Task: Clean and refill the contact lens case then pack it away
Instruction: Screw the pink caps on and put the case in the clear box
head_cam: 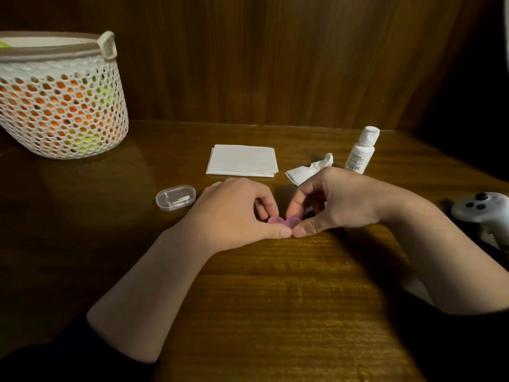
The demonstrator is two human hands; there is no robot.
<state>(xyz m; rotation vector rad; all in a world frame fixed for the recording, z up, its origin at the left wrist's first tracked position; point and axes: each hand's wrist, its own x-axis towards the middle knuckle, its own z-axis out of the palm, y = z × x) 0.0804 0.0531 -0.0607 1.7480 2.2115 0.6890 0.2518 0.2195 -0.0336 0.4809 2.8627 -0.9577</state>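
Note:
A small pink contact lens case (283, 221) lies on the wooden table between my two hands, mostly hidden by my fingers. My left hand (234, 213) pinches its left half with thumb and curled fingers. My right hand (336, 202) pinches its right half the same way, and the two thumb tips meet in front of the case. A white solution bottle (361, 150) with its cap on stands behind my right hand. A crumpled tissue (308, 169) lies next to that bottle. A folded white tissue (242, 160) lies flat further back.
A clear plastic storage box (175, 197) sits just left of my left hand. A white mesh basket (60, 100) with orange and green contents stands at the back left. A white controller (482, 208) lies at the right edge. Wood panelling closes the back.

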